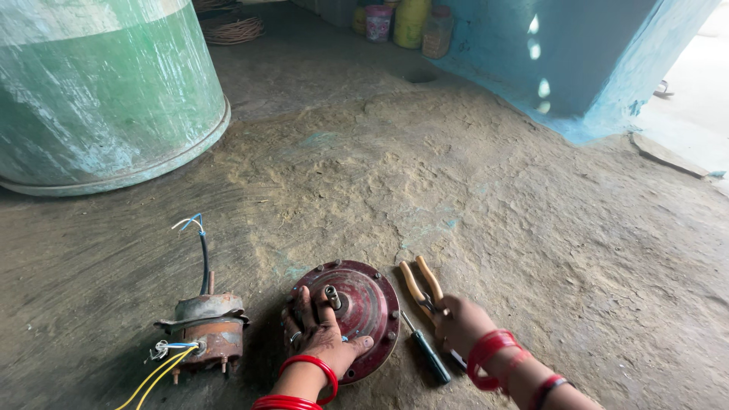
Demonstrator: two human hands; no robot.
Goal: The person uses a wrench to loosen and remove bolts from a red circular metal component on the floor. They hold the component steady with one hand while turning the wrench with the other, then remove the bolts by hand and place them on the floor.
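A round dark red metal motor cover (368,304) lies on the earthen floor near the bottom middle, with a short shaft (332,295) sticking up at its centre. My left hand (319,338), with red bangles on the wrist, rests flat on the cover's left side. My right hand (462,325), also in red bangles, closes over the jaw end of pliers with orange handles (419,282) that lie on the floor right of the cover. A dark-handled screwdriver (427,351) lies between the cover and the pliers.
A rusty motor core (209,328) with yellow, blue and black wires stands left of the cover. A big green drum (106,91) fills the upper left. Plastic jars (410,21) stand by the blue wall (585,53) at the back. Coiled wire (231,29) lies behind the drum.
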